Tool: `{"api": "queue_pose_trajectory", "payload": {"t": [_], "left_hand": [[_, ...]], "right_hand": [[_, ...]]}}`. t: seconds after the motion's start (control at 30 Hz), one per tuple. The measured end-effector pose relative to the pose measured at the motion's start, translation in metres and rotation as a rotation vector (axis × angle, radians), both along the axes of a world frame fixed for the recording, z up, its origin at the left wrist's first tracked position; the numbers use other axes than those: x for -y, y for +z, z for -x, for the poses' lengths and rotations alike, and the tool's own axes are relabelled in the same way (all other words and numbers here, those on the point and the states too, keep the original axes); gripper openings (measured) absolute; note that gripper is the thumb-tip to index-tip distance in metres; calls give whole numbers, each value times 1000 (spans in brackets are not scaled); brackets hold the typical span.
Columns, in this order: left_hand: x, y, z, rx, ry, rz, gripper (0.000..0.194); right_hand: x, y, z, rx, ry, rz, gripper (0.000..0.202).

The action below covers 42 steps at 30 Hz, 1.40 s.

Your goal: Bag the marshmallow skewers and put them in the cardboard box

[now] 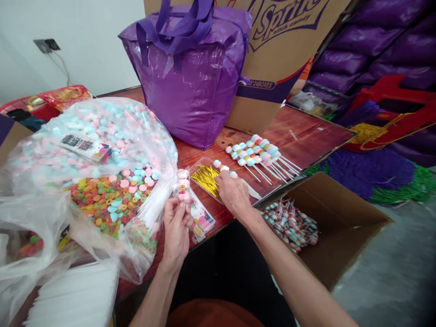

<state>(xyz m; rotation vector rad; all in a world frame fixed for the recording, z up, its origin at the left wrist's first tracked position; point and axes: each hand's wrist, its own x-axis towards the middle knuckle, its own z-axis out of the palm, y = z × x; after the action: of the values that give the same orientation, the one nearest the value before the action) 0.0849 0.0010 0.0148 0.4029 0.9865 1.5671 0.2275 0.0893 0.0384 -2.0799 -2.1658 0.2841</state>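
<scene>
My left hand (177, 222) is closed round the lower end of a candy stick (184, 184) in a clear printed wrapper, which points away from me. My right hand (232, 190) reaches over the right edge of a clear tray of gold twist ties (206, 177), its fingertips pressed together at the ties; what they hold is too small to make out. Just behind those fingers lie white and pink candies (224, 168). Printed clear wrappers (202, 215) lie between my hands. Several candy skewers (254, 152) with white sticks rest farther right on the table.
Open plastic bags of marshmallows (136, 118) and ring candies (98, 200) fill the left side. A purple bag (190, 77) and a large carton (272, 54) stand behind. Below the table's right edge, an open box (344, 227) holds wrapped candy sticks (291, 225).
</scene>
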Motion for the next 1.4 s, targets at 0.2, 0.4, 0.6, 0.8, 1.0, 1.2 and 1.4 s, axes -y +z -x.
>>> {"api": "queue_pose_trajectory", "payload": {"t": [0.2,0.4,0.6,0.8,1.0,1.2,1.4], "left_hand": [[-1,-3,0,33,8,37,30],[-2,-3,1,29,15,35,29],[2,5,-7,-31,-84,10,25],[9,2,-15,-114,-140,-29,24],[9,3,-16,6,-186,46,34],[14,29,0,358,-471,187,48],[20,23,-8,130,-429,141,42]], "right_hand": [[-1,-1,-2,-79,96,61,22],[12,3,-7,-417,156,-115,20],[56,-2,1,-882,371,-68,20],[74,-25,7,-1016,214,-32,18],[87,-35,17,-1188,112,-2,16],[89,-11,9,-1299,242,-9,15],[83,-15,5,-1108,386,-143,11]]}}
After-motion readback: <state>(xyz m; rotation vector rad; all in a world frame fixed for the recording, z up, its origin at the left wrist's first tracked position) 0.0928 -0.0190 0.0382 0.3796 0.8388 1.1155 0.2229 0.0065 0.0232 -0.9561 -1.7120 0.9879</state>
